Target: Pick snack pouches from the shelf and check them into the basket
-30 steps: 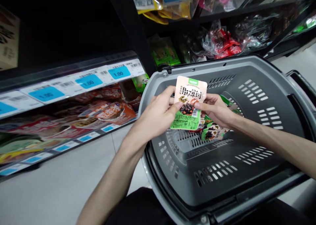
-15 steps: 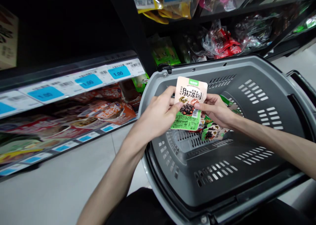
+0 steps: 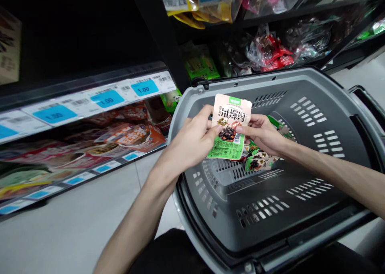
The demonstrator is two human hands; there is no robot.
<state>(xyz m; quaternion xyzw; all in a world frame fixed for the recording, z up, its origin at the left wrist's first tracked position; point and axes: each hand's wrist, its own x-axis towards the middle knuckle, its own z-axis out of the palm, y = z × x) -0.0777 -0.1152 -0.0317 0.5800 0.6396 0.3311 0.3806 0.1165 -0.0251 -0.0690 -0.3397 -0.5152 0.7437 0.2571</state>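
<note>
A small snack packet [image 3: 230,123], cream above and green below with dark food pictured on it, is held upright by both hands over the basket. My left hand [image 3: 197,135] pinches its left edge, thumb on the front. On the opposite edge, my right hand [image 3: 261,132] grips it the same way; the fingers of both hands behind the packet are hidden. Beneath lies the grey shopping basket [image 3: 255,238], with several similar packets [image 3: 261,161] at its bottom, partly covered by my right hand and the held packet.
To the left, a shelf edge carries blue price labels [image 3: 107,99], with bagged goods [image 3: 129,133] on the lower shelf. Behind the basket are more shelves with red packages [image 3: 273,53] and green packages [image 3: 201,63]. Pale floor tiles [image 3: 90,210] show at lower left.
Almost nothing differs. The packet's top has tipped very slightly, while both hands keep their hold and place.
</note>
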